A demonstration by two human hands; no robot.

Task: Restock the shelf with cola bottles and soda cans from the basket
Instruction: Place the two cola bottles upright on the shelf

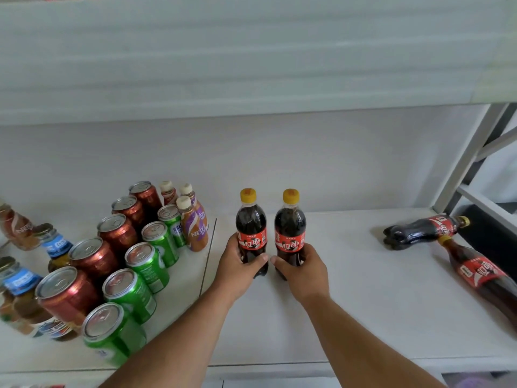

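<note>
Two cola bottles with yellow caps and red labels stand upright side by side on the white shelf (pixel 349 289). My left hand (pixel 239 271) grips the lower body of the left bottle (pixel 251 219). My right hand (pixel 303 271) grips the lower body of the right bottle (pixel 290 221). Two more cola bottles lie on their sides at the right: one (pixel 419 231) further back, one (pixel 481 278) nearer the shelf's right end. Rows of red cans (pixel 92 256) and green cans (pixel 145 264) stand on the left. No basket is in view.
Small coffee bottles (pixel 195 222) stand behind the cans, and blue-labelled jars (pixel 21 287) fill the far left. An upper shelf board (pixel 251 65) hangs overhead. The metal frame upright (pixel 470 155) closes the right side.
</note>
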